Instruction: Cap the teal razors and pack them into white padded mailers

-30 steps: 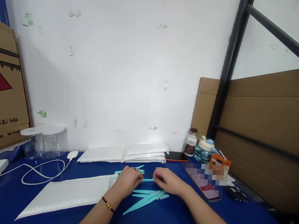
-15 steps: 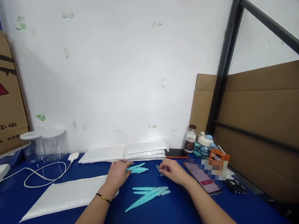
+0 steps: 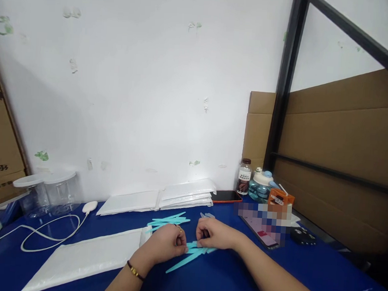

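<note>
Several teal eyebrow razors (image 3: pixel 182 263) lie fanned out in front of me on the blue tabletop. My left hand (image 3: pixel 165 245) is closed at their left side, its thumb and fingers pinching a teal razor. From the right, my right hand (image 3: pixel 216 233) pinches at the same razor near its head end; the fingers partly hide it. Behind my left hand is a second group of teal razors (image 3: pixel 175 218), lying loosely together. Small translucent blade caps (image 3: pixel 207 215) rest just beyond my right hand's knuckles.
A white padded mailer (image 3: pixel 86 255) lies at left, and more mailers (image 3: pixel 187 194) are stacked against the wall. At right are a phone (image 3: pixel 261 228), a dark phone (image 3: pixel 226 196), a bottle (image 3: pixel 244 178), a blue jug (image 3: pixel 260 188) and an orange box (image 3: pixel 280 200). Clear jars (image 3: pixel 62 194) stand at back left.
My left hand has come off the rear razors and moved right and nearer to the front group. My right hand has left the caps and come nearer, beside it. The view has shifted slightly right.
</note>
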Tool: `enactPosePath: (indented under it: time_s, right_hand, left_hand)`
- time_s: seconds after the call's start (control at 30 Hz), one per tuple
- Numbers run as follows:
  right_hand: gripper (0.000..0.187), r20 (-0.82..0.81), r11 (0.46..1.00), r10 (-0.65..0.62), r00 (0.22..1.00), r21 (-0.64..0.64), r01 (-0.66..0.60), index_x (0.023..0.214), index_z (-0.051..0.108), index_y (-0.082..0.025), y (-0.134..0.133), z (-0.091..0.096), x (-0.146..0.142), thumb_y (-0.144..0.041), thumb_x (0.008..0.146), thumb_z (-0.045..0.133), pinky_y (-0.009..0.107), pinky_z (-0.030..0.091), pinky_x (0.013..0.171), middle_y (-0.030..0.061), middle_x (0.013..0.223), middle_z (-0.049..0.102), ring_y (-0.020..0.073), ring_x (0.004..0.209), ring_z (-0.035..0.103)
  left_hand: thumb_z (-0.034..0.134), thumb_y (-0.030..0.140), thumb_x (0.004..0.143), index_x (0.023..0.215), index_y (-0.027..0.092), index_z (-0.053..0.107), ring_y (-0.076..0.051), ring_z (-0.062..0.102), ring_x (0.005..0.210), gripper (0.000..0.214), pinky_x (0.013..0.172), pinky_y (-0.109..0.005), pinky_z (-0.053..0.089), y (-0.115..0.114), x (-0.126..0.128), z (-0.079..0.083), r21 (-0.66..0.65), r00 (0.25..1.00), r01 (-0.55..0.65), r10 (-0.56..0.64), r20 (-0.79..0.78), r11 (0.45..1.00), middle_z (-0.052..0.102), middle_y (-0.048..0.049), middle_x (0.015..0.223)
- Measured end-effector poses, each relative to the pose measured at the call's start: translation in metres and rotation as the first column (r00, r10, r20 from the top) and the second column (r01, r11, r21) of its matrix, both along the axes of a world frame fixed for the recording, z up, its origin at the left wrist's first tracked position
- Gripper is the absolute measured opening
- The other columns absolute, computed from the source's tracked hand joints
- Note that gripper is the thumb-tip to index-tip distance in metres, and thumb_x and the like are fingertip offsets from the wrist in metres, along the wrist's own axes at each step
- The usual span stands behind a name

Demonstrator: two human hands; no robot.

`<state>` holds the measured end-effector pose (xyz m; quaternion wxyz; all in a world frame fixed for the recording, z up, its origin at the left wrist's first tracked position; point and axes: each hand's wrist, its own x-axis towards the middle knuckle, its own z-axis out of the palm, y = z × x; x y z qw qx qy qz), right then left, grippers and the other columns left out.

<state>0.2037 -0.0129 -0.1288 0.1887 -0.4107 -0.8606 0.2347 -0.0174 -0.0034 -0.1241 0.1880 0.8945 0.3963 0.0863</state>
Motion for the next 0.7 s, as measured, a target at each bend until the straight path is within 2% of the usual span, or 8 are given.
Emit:
enactPosePath:
  time_s: [0.07, 0.13, 0.23, 0.37, 0.43, 0.53, 0.63, 0.7]
  right_hand:
    - [0.013, -0.009, 1.000, -0.029, 1.000, -0.012, 0.029, 0.078, 0.064, -0.017, 0.000, 0.001, 0.001, -0.029, 0.073, 0.066, 0.017, 0.037, 0.053, -0.0009, 0.078, 0.056, 0.0081, 0.062, 0.048]
    - [0.012, -0.022, 0.997, -0.077, 0.997, 0.003, 0.077, 0.077, 0.063, -0.017, 0.004, 0.001, 0.005, -0.028, 0.074, 0.064, 0.018, 0.037, 0.053, -0.0008, 0.075, 0.057, 0.0087, 0.061, 0.049]
    - [0.009, -0.057, 0.976, -0.208, 0.977, 0.056, 0.211, 0.074, 0.062, -0.016, 0.014, -0.003, 0.019, -0.024, 0.074, 0.063, 0.020, 0.038, 0.057, 0.0006, 0.075, 0.060, 0.0107, 0.064, 0.052]
    - [0.005, -0.104, 0.926, -0.356, 0.929, 0.094, 0.365, 0.074, 0.064, -0.015, 0.023, -0.006, 0.035, -0.018, 0.073, 0.060, 0.021, 0.041, 0.061, 0.0021, 0.074, 0.064, 0.0133, 0.068, 0.057]
    - [0.007, -0.113, 0.929, -0.335, 0.935, 0.127, 0.348, 0.074, 0.066, -0.015, 0.022, -0.003, 0.037, -0.015, 0.072, 0.059, 0.022, 0.042, 0.064, 0.0026, 0.076, 0.064, 0.0137, 0.070, 0.057]
    - [0.012, -0.097, 0.975, -0.196, 0.976, 0.086, 0.204, 0.077, 0.068, -0.016, 0.015, 0.004, 0.037, -0.014, 0.070, 0.059, 0.021, 0.042, 0.065, 0.0023, 0.081, 0.065, 0.0125, 0.070, 0.057]
    - [0.020, 0.000, 0.998, -0.056, 0.998, -0.026, 0.056, 0.083, 0.070, -0.017, 0.007, 0.008, 0.036, -0.016, 0.064, 0.065, 0.019, 0.041, 0.059, 0.0002, 0.079, 0.063, 0.0104, 0.065, 0.055]
    - [0.025, 0.053, 0.997, -0.018, 0.998, -0.072, 0.021, 0.085, 0.070, -0.018, 0.005, 0.007, 0.035, -0.017, 0.061, 0.067, 0.018, 0.039, 0.054, -0.0016, 0.076, 0.062, 0.0091, 0.060, 0.052]
  left_hand:
    - [0.053, 0.035, 0.075, 0.075, 0.022, 0.064, -0.012, 0.056, 0.062, 0.018, 0.053, -0.021, 0.035, 0.004, -0.001, 0.002, 0.027, 1.000, -0.029, 0.029, -0.011, 0.999, 0.065, 0.0019, 0.069]
    - [0.052, 0.033, 0.076, 0.074, 0.022, 0.064, -0.013, 0.057, 0.065, 0.016, 0.056, -0.023, 0.035, 0.008, -0.004, 0.006, 0.121, 0.997, -0.067, 0.071, -0.029, 0.990, 0.065, 0.0013, 0.072]
    - [0.051, 0.031, 0.078, 0.075, 0.022, 0.065, -0.015, 0.059, 0.071, 0.017, 0.063, -0.025, 0.037, 0.018, -0.015, 0.012, 0.282, 0.984, -0.137, 0.162, -0.069, 0.950, 0.066, -0.0009, 0.077]
    - [0.049, 0.031, 0.082, 0.080, 0.023, 0.065, -0.018, 0.060, 0.080, 0.018, 0.071, -0.028, 0.038, 0.033, -0.031, 0.009, 0.357, 0.953, -0.263, 0.299, -0.049, 0.896, 0.067, -0.0017, 0.083]
    - [0.050, 0.030, 0.082, 0.087, 0.025, 0.066, -0.019, 0.059, 0.089, 0.018, 0.077, -0.029, 0.038, 0.037, -0.034, 0.005, 0.365, 0.951, -0.282, 0.309, -0.018, 0.887, 0.068, -0.0018, 0.090]
    - [0.052, 0.030, 0.080, 0.100, 0.026, 0.064, -0.020, 0.056, 0.097, 0.023, 0.082, -0.029, 0.038, 0.035, -0.032, 0.001, 0.327, 0.966, -0.259, 0.252, 0.065, 0.909, 0.065, -0.0022, 0.102]
    - [0.055, 0.033, 0.078, 0.095, 0.025, 0.064, -0.017, 0.057, 0.088, 0.021, 0.077, -0.026, 0.040, 0.024, -0.023, 0.000, 0.222, 0.988, -0.133, 0.112, 0.103, 0.966, 0.065, -0.0009, 0.097]
    - [0.058, 0.036, 0.076, 0.091, 0.026, 0.065, -0.016, 0.057, 0.084, 0.019, 0.073, -0.024, 0.040, 0.015, -0.015, 0.000, 0.176, 0.995, -0.035, 0.018, 0.097, 0.984, 0.064, 0.0007, 0.092]
